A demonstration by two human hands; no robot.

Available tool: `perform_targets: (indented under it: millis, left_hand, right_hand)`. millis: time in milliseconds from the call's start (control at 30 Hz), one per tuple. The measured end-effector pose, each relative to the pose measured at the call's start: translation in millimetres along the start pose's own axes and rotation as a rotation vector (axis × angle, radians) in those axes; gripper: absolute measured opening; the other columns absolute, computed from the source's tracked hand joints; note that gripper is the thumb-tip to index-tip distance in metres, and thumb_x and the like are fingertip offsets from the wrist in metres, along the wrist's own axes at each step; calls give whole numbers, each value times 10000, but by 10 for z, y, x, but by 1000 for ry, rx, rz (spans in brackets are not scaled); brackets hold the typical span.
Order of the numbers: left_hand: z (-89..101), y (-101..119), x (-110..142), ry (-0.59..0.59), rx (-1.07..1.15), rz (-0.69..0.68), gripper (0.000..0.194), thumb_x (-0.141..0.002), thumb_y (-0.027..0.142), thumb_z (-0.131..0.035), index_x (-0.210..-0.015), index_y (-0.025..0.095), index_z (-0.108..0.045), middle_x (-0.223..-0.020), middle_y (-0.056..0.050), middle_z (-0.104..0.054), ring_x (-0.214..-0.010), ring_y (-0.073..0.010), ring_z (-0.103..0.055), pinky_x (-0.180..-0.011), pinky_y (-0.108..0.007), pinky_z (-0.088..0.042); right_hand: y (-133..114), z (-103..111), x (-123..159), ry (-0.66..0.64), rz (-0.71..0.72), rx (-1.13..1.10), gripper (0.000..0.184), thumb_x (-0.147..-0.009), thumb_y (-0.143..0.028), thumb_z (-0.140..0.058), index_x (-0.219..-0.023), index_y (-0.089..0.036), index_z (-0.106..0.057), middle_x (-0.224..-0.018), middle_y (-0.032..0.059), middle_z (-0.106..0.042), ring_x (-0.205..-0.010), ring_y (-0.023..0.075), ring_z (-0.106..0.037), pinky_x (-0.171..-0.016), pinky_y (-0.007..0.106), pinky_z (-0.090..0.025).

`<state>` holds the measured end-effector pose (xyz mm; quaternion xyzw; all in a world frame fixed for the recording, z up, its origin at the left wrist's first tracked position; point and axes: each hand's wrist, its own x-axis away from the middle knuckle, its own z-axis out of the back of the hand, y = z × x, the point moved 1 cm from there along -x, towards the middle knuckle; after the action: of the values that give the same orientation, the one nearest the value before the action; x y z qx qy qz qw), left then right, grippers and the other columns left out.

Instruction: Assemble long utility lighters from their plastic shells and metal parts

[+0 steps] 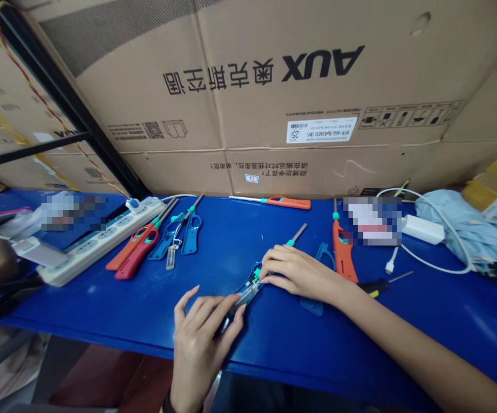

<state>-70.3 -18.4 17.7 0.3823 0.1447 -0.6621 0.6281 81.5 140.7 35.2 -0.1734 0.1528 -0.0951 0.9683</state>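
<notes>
Lighter body [248, 289] is held between the left hand [200, 344] and right hand [300, 274], near the front edge of the blue tabletop [360, 338], its long axis slanting up rightward to a metal nozzle [300, 232]. Left fingers curl closed around the clear rear end [242, 301]; right fingertips pinch the blue shell [254, 272], closer to the nozzle.
</notes>
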Motion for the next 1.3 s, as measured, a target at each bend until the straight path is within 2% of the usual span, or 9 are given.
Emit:
perform_targets:
  millis: [500, 767, 1067, 1300]
  left_hand:
    - [-15, -1, -13, 5, -1, -2, 120, -802, 228, -653, -919, 224, -677, -782, 20, -706, -659, -131, -631, -926, -437, -331]
    - [-13, -25, 1, -40, 0, -13, 145, -826, 209, -623, -963, 226, -670, -812, 12, -700, -695, -136, -627, -945, -445, -322]
    - [-2, -44, 24, -55, -39, -40, 189, -835, 175, -606, -1010, 223, -658, -854, -11, -690, -744, -151, -621, -949, -454, -325]
    - [-5, -27, 11, -28, -27, -39, 171, -836, 180, -606, -991, 227, -662, -825, -2, -694, -711, -139, -623, -948, -444, -330]
  right_hand:
    - [-15, -6, 4, 12, 34, 37, 153, -919, -237, -498, -896, -183, -639, -954, 38, -623, -877, 161, -538, -851, 335, -413]
    - [-8, 10, 24, 22, 62, 68, 202, -941, -240, -451, -898, -186, -641, -964, 42, -621, -863, 159, -531, -824, 319, -410]
    - [-57, 4, 1, -2, 113, 151, 243, -957, -234, -413, -891, -167, -637, -882, 45, -649, -834, 164, -510, -772, 306, -378]
    - [-51, -9, 16, 1, 86, 59, 214, -950, -225, -433, -894, -171, -633, -865, 43, -660, -846, 159, -514, -789, 295, -375]
